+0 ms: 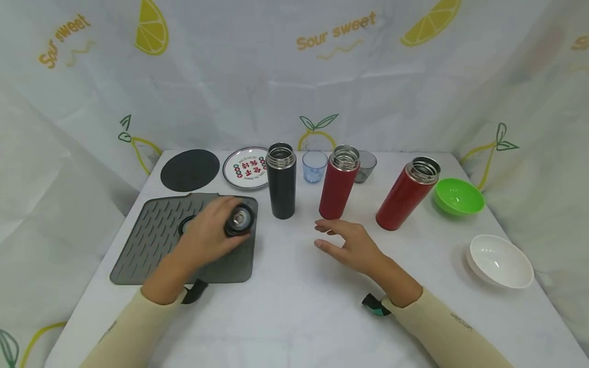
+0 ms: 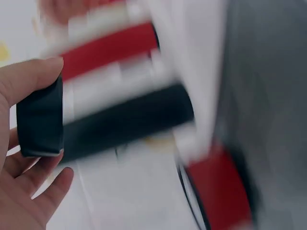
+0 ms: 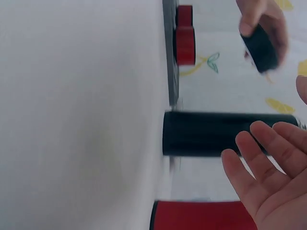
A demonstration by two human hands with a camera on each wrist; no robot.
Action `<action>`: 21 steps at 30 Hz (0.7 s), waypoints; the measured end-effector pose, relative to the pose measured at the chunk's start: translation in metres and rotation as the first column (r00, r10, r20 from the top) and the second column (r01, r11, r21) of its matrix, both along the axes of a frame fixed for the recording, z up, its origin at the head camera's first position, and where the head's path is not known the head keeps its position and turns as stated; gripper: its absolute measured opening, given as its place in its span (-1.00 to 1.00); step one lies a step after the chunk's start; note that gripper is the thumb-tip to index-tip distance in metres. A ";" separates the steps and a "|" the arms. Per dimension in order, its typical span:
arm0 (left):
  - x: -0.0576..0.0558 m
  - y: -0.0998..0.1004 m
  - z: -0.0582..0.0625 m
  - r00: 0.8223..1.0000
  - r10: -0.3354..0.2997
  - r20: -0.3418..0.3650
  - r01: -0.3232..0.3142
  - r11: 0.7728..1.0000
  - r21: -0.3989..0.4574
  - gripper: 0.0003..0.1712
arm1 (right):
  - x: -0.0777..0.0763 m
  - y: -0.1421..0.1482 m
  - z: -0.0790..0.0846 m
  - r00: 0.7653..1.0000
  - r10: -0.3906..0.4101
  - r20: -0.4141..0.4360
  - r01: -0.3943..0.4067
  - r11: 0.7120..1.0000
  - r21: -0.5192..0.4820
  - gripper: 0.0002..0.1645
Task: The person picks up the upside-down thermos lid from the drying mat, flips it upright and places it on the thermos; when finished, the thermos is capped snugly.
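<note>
My left hand (image 1: 209, 227) grips a black bottle lid (image 1: 240, 220) above the grey ribbed mat (image 1: 239, 271), with the lid's underside tilted toward the head camera. In the left wrist view, thumb and fingers pinch the lid (image 2: 41, 120) from both sides. Two red lids (image 3: 185, 45) sit on the mat in the right wrist view; my left hand mostly hides them from the head camera. A black bottle (image 1: 282, 189), lidless, stands upright right of the mat. My right hand (image 1: 354, 248) holds nothing, its fingers loosely bent, just in front of a lidless red bottle (image 1: 338, 189).
Another lidless red bottle (image 1: 405, 197) stands farther right, beside a green bowl (image 1: 460, 199) and a white bowl (image 1: 499, 263). Behind the bottles are a blue glass (image 1: 314, 168) and a grey glass (image 1: 366, 166). A black disc (image 1: 190, 170) and a printed plate (image 1: 246, 168) lie back left.
</note>
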State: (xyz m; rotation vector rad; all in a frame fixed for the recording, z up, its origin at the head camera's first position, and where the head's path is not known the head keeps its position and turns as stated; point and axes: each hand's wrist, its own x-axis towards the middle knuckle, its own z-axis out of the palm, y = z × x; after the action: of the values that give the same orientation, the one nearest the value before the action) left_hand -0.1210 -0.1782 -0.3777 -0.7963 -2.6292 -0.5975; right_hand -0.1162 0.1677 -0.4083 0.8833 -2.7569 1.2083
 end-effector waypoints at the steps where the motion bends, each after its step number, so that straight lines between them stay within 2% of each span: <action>1: 0.000 0.015 -0.001 0.998 -0.063 -0.028 0.063 0.998 -0.008 -0.11 | 0.000 -0.004 0.000 1.000 0.015 0.023 -0.014 1.000 -0.027 -0.42; 3: 0.001 0.043 -0.003 0.980 -0.183 -0.083 0.181 0.983 -0.034 -0.14 | 0.002 -0.011 0.000 0.997 0.040 0.064 -0.035 0.996 -0.077 -0.40; 6: 0.001 0.075 -0.004 0.937 -0.317 -0.150 0.307 0.948 -0.084 -0.18 | 0.003 -0.019 0.000 0.994 0.062 0.086 -0.050 0.989 -0.142 -0.35; 8: 0.001 0.089 -0.006 0.910 -0.365 -0.195 0.348 0.931 -0.113 -0.20 | 0.004 -0.023 0.000 0.996 0.057 0.071 -0.044 0.985 -0.169 -0.33; 10: 0.001 0.098 -0.007 0.895 -0.385 -0.224 0.363 0.922 -0.132 -0.20 | 0.004 -0.026 0.000 0.999 0.037 0.037 -0.029 0.980 -0.195 -0.34; 11: 0.001 0.101 -0.008 0.895 -0.385 -0.223 0.364 0.922 -0.134 -0.19 | 0.004 -0.027 0.000 1.000 0.027 0.014 -0.023 0.977 -0.210 -0.36; 13: 0.001 0.104 -0.008 0.915 -0.363 -0.173 0.349 0.931 -0.108 -0.11 | 0.003 -0.028 0.001 0.999 0.001 -0.035 -0.009 0.972 -0.235 -0.39; 14: 0.001 0.105 -0.009 0.932 -0.345 -0.109 0.338 0.938 -0.077 -0.06 | 0.002 -0.027 0.001 0.998 -0.010 -0.060 -0.005 0.969 -0.247 -0.39; 15: 0.001 0.105 -0.009 0.948 -0.319 -0.015 0.319 0.947 -0.029 -0.01 | 0.001 -0.027 0.001 0.996 -0.020 -0.082 -0.001 0.967 -0.255 -0.40; 16: 0.001 0.105 -0.009 0.950 -0.294 0.103 0.291 0.956 0.039 0.01 | 0.000 -0.026 0.001 0.994 -0.025 -0.104 -0.003 0.966 -0.260 -0.39; 17: 0.001 0.104 -0.008 0.934 -0.273 0.232 0.252 0.961 0.114 0.02 | 0.000 -0.026 0.002 0.991 -0.028 -0.127 -0.006 0.966 -0.259 -0.37; 18: 0.001 0.104 -0.007 0.897 -0.255 0.361 0.197 0.962 0.188 0.01 | -0.001 -0.025 0.003 0.988 -0.028 -0.153 -0.013 0.966 -0.257 -0.35; 19: 0.000 0.103 -0.006 0.839 -0.263 0.477 0.145 0.952 0.269 0.00 | -0.002 -0.025 0.003 0.982 -0.022 -0.190 -0.029 0.965 -0.261 -0.34; 20: -0.001 0.102 -0.005 0.766 -0.289 0.575 0.086 0.931 0.354 -0.03 | -0.002 -0.026 0.003 0.974 -0.012 -0.228 -0.050 0.963 -0.265 -0.33; 21: -0.001 0.102 -0.003 0.693 -0.327 0.642 0.029 0.903 0.428 -0.06 | -0.003 -0.027 0.003 0.964 0.000 -0.267 -0.075 0.961 -0.268 -0.33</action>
State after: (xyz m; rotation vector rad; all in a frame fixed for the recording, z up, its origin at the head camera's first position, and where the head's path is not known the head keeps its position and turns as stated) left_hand -0.1224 -0.0767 -0.3812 -0.8134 -2.9026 -1.7357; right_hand -0.1193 0.1411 -0.4051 0.9881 -2.3049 1.3279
